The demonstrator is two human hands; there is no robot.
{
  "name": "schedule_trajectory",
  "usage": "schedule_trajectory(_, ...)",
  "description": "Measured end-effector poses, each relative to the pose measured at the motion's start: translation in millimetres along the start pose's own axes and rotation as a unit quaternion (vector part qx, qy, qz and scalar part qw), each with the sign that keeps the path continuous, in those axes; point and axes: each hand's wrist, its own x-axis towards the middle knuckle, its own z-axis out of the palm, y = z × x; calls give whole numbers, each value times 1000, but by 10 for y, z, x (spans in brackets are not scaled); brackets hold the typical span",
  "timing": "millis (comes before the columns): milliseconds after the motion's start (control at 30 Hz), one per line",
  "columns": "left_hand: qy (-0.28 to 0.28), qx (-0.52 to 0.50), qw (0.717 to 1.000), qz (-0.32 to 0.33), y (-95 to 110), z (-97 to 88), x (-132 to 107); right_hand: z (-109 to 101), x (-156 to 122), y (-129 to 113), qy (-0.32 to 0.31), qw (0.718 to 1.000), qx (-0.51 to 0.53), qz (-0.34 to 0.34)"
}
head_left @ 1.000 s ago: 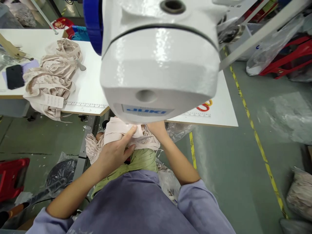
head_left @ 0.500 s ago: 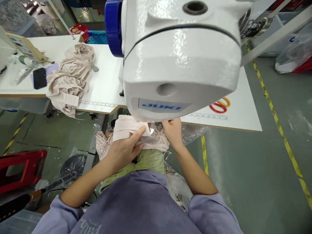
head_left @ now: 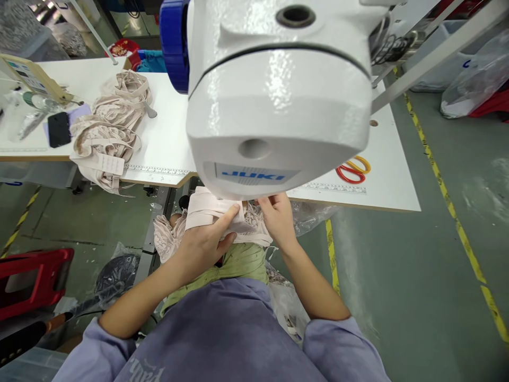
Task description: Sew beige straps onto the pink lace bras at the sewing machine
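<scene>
A pale pink lace garment [head_left: 207,215] lies bunched under the head of a white JUKI sewing machine [head_left: 274,95]. My left hand [head_left: 204,244] presses on the fabric, forefinger stretched toward the needle area and thumb pinching a fold. My right hand [head_left: 278,217] grips the garment's edge just right of the needle, its fingertips partly hidden beneath the machine head. The needle itself is hidden. A green cloth [head_left: 238,262] lies in my lap below the garment.
A pile of similar pink lace garments [head_left: 109,132] sits on the white table [head_left: 167,138] at left, beside a black phone [head_left: 58,129]. Red and yellow scissors [head_left: 353,171] lie at right. A red stool [head_left: 32,278] and plastic bags stand on the floor.
My right hand has come out from under the machine head and slid left along the garment toward my left hand. The view shifted sideways.
</scene>
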Motion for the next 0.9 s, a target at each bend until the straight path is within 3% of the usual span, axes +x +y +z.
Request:
schedule_trajectory(200,15,5,1000,6,0,35,-24,56,-62,-65,-18,997,66,33)
schedule_trajectory(433,53,3,999,-10,-41,127,-101,123,-116,-149,4,996,83,38)
schedule_trajectory(533,81,43,996,-3,80,233,-146,119,-262,-170,-8,998,53,34)
schedule_trajectory(633,114,76,989,57,321,406,-268,60,-511,-181,-32,997,36,55)
schedule_trajectory(733,44,6,995,93,528,512,-446,-53,-764,-185,-35,993,67,93)
schedule_trajectory(833,-89,-159,982,41,544,461,-577,-194,-921,-204,-29,990,75,119)
schedule_trajectory(900,-104,-227,968,14,466,363,-592,-283,-965,-236,-39,991,52,120)
